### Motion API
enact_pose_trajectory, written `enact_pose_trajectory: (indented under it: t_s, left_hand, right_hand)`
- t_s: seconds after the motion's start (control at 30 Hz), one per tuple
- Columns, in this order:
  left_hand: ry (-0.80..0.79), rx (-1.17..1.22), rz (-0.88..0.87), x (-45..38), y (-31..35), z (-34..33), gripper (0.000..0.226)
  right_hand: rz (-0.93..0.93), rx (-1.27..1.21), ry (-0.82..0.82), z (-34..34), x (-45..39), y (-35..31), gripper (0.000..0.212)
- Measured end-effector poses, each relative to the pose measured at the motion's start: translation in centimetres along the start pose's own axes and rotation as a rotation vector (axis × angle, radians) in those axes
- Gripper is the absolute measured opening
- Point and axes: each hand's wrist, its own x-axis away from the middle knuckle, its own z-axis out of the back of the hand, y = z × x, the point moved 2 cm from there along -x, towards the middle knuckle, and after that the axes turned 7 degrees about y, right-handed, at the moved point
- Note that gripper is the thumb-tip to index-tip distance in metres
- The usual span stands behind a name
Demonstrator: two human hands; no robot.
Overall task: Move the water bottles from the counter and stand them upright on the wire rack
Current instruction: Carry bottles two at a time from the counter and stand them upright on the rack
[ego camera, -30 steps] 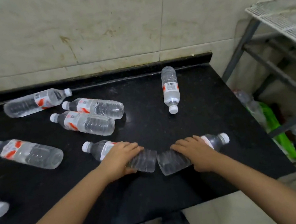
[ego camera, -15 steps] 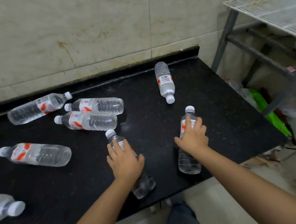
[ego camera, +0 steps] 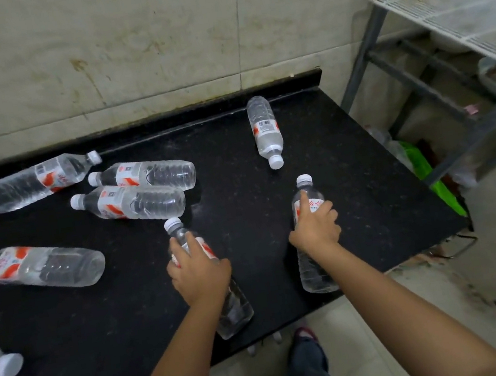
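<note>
My left hand [ego camera: 199,269] grips a clear water bottle [ego camera: 234,309] around its label, cap pointing away from me. My right hand [ego camera: 315,226] grips a second water bottle [ego camera: 315,271] the same way, near the counter's front edge. Both bottles are tilted up off the black counter [ego camera: 350,172]. Several more bottles lie flat on it: one at the back [ego camera: 265,130], a pair in the middle left [ego camera: 144,190], one behind them [ego camera: 33,183], one at left [ego camera: 43,266]. The white wire rack [ego camera: 452,12] stands at the upper right, beyond the counter's end.
A tiled wall runs behind the counter. The rack's grey metal legs [ego camera: 359,55] and cross bars stand close to the counter's right end. A green bag [ego camera: 431,176] and clutter lie under the rack. My feet [ego camera: 306,369] are on the tiled floor below.
Both hands turned the two bottles from lying sideways to cap-forward and lifted them off the counter. The view has swung a little toward the rack.
</note>
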Motion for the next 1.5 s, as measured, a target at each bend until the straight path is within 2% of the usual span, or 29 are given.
enact_pose_trajectory:
  t_s: [0.07, 0.13, 0.27, 0.33, 0.43, 0.5, 0.67, 0.8, 0.9, 1.0, 1.2, 1.4, 1.5]
  left_hand:
    - [-0.033, -0.028, -0.107, 0.0, -0.3, 0.3, 0.078]
    - [-0.081, -0.107, -0.289, 0.4, -0.5, 0.5, 0.074]
    - [-0.163, -0.151, -0.554, 1.8, -0.3, 0.3, 0.072]
    - [-0.177, -0.142, -0.634, 2.6, 0.6, 0.0, 0.072]
    - [-0.102, -0.069, -0.653, 3.6, 3.2, -0.3, 0.066]
    - [-0.054, -0.021, -0.695, 4.2, 6.2, -0.3, 0.065]
    - [0.097, 0.098, -0.967, 6.4, 17.2, -0.7, 0.071]
    - [0.278, 0.202, -1.111, 9.2, 28.6, -1.7, 0.068]
    - [0.386, 0.269, -1.169, 11.5, 37.4, -3.3, 0.067]
    - [0.429, 0.347, -1.181, 13.6, 45.1, -5.2, 0.059]
    - [0.544, 0.428, -1.21, 15.1, 56.5, -6.9, 0.057]
    - [0.672, 0.352, -1.196, 10.6, 64.8, -6.8, 0.05]
    - [0.621, 0.425, -1.121, 8.0, 67.3, -6.9, 0.061]
  right_hand:
    - [0.117, 0.084, 0.022, -0.5, 1.2, 0.2, 0.086]
    - [0.21, 0.126, 0.071, -1.0, 2.5, 0.6, 0.082]
    - [0.264, 0.048, 0.063, -0.4, 3.3, 1.9, 0.074]
    - [0.289, -0.011, 0.059, 0.4, 3.4, 3.1, 0.073]
    - [0.315, -0.113, 0.115, 2.5, 3.7, 5.5, 0.072]
    - [0.32, -0.188, 0.196, 4.8, 3.2, 7.4, 0.072]
    - [0.364, -0.272, 0.386, 12.5, 0.6, 12.9, 0.072]
    - [0.407, -0.383, 0.651, 19.8, -2.6, 18.6, 0.075]
    - [0.459, -0.45, 0.733, 25.6, -5.8, 23.4, 0.072]
    - [0.517, -0.466, 0.832, 30.8, -8.9, 27.4, 0.071]
    - [0.587, -0.488, 1.014, 38.6, -15.7, 31.7, 0.071]
    - [0.648, -0.523, 1.029, 43.4, -23.7, 32.4, 0.069]
    - [0.669, -0.557, 0.991, 44.8, -28.1, 32.3, 0.071]
